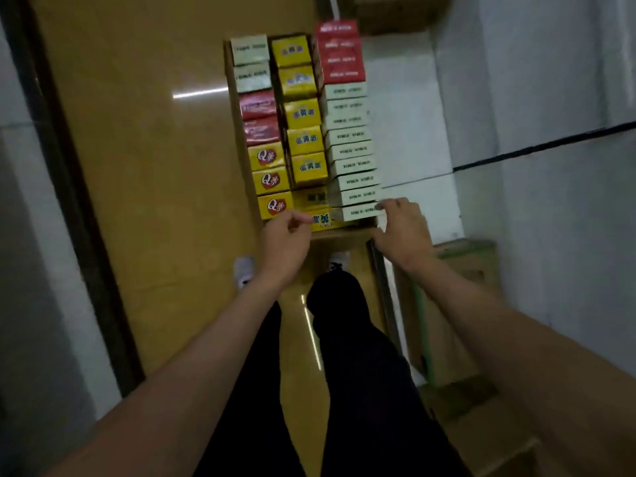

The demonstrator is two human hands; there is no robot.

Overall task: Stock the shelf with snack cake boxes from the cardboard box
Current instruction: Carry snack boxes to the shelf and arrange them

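Observation:
An open cardboard box (pixel 237 139) lies on the yellow floor in front of me, packed with rows of snack cake boxes in white, red and yellow. My left hand (pixel 284 242) is at the near end, its fingers curled at the left end of a tilted yellow snack cake box (pixel 325 220). My right hand (pixel 402 228) grips the nearest white snack cake box (pixel 359 212) in the right-hand row, fingers over its right end and thumb below. A stack of red boxes (pixel 339 51) fills the far end of that row.
A second cardboard box (pixel 461 270) with green tape stands to the right of my legs. White panels (pixel 550 98) rise on the right. A dark frame (pixel 69 201) runs down the left. My shoes (pixel 244 270) stand just short of the box. Another carton (pixel 395 12) sits at the top.

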